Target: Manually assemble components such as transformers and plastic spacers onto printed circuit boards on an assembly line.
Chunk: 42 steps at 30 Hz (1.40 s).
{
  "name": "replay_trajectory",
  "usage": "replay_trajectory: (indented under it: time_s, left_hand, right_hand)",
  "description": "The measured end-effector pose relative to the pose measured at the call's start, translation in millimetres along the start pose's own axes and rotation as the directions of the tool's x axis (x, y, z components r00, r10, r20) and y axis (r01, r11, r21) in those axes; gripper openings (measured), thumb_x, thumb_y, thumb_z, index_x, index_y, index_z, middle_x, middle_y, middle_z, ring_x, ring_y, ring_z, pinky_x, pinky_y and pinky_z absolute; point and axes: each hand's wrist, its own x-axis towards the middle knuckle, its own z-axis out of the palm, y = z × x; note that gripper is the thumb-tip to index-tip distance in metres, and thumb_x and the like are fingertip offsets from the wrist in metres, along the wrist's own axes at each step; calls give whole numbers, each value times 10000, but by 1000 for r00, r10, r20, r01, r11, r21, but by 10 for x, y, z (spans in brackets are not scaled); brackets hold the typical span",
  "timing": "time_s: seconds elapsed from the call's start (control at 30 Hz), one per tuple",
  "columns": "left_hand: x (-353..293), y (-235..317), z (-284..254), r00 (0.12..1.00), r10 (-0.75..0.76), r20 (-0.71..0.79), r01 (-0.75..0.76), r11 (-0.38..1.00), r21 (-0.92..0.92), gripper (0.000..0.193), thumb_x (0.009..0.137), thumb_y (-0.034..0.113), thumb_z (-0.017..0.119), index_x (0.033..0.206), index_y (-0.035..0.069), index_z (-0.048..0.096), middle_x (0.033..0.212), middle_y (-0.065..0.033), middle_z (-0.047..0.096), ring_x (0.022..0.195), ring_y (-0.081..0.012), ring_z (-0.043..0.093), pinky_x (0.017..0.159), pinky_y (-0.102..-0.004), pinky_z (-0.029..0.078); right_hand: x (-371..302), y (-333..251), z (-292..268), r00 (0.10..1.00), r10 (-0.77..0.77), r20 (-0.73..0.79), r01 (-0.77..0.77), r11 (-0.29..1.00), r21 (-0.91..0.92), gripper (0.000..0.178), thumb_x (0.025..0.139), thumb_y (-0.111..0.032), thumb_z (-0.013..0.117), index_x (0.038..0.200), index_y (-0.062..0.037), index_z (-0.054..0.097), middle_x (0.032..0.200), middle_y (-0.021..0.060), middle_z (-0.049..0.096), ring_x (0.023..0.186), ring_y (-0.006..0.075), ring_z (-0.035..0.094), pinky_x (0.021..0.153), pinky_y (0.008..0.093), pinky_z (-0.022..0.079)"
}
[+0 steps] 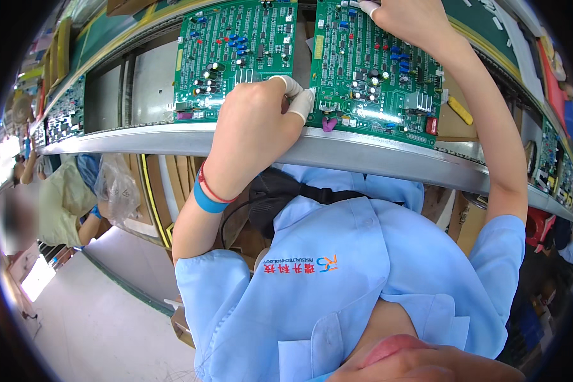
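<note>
Two green circuit boards lie side by side on the metal-railed line: a left board [261, 54] and a right board [379, 83], both crowded with small parts. My left hand [258, 121], white cots on its fingers, crosses the lower right corner of the left board. Its thumb and forefinger are pinched together at the left edge of the right board; whatever sits between them is too small to name. My right hand [410, 19] reaches over the top of the right board. One cot-covered fingertip touches down near small white parts there, and the picture's upper edge cuts the hand off.
A grey metal rail [165, 137] runs along the near side of the line. Beside the right board lies a yellow piece [459, 110]. More circuit boards [67, 111] sit farther left. Another person [63, 200] is at the far left, near a clear plastic bag [116, 191].
</note>
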Motion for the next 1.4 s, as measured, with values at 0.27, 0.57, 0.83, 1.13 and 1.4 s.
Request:
replay_trajectory:
  time_s: [0.27,0.57,0.83,1.13,1.4]
  left_hand:
    - [117,96,69,999,-45,23,39,979,198,184,851,144,682,802,-33,694,548,-106,595,448,-152,522,465,-304,392]
    - [204,197,33,984,-136,112,102,959,265,201,822,160,633,737,-13,690,646,-186,646,621,-363,641,621,-442,511]
    - [248,196,-299,990,-141,30,129,962,240,308,908,274,684,877,-31,711,571,-89,604,500,-145,569,504,-288,431]
    - [731,448,-407,983,127,-133,-110,985,129,235,851,202,694,903,-26,710,674,-177,639,588,-297,611,581,-362,470]
    - [1763,1233,465,730,684,-9,-635,682,362,274,814,-24,510,1054,-49,640,927,-194,670,926,-352,650,818,-428,514]
  right_hand:
    - [-52,185,145,991,-106,-83,111,992,53,106,769,-110,602,711,-41,657,826,141,607,807,336,618,694,440,498]
    - [-70,183,161,986,-117,-121,127,988,85,92,758,-119,621,712,-44,650,818,134,604,812,324,627,692,433,505]
    - [-59,140,69,990,-118,-76,126,986,109,100,759,-109,622,705,-30,646,806,135,602,824,317,628,688,433,503]
    - [-116,176,-160,998,-38,54,29,988,151,123,798,-149,641,837,-61,716,860,144,664,862,325,649,751,432,513]
    - [-571,2236,-24,805,461,-374,-532,839,-112,124,819,-135,628,831,-30,692,877,170,673,875,368,645,768,458,505]
